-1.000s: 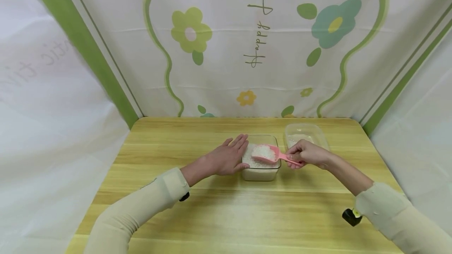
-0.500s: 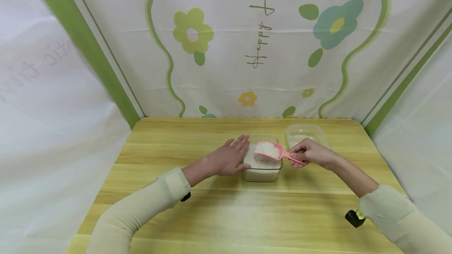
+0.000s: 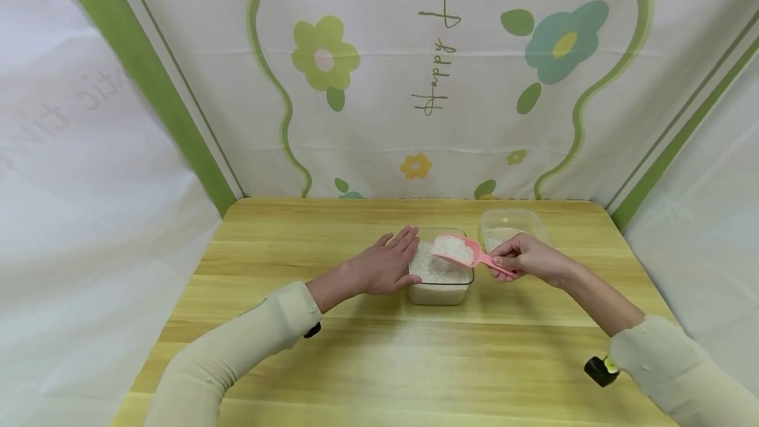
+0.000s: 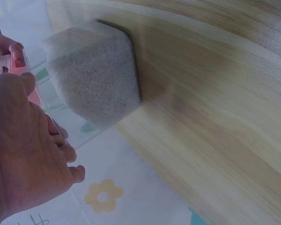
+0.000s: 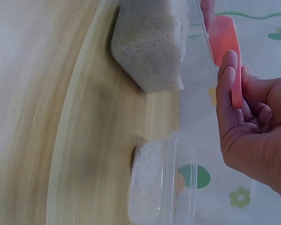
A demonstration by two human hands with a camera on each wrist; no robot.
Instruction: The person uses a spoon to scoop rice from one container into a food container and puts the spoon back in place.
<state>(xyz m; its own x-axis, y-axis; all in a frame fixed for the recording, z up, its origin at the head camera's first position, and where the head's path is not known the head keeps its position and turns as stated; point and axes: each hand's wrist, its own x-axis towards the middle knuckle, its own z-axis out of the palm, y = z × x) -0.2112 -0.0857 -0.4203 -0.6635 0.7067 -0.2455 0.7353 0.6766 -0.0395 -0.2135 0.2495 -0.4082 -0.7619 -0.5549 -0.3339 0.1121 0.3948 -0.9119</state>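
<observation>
A clear, square-sided container (image 3: 439, 294) with rice inside stands on the wooden table. My left hand (image 3: 382, 267) rests along its left rim, fingers extended; the left wrist view shows the palm and fingers (image 4: 61, 152) right at that rim. With my right hand (image 3: 524, 260) I pinch the handle of a pink scoop (image 3: 481, 257) between thumb and fingers. Rice (image 3: 452, 249) heaps in the scoop's bowl, which is held over the right part of the container. In the right wrist view, the pink scoop (image 5: 225, 40) shows at the container's rim.
To the right and behind stands a shallower clear plastic tub (image 3: 516, 217) with some rice at its bottom, partly hidden by my right hand. A printed flower curtain (image 3: 367, 117) rises along the table's back edge.
My right hand has lifted the rice-filled scoop slightly and shifted it right. My left hand stays at the container's rim.
</observation>
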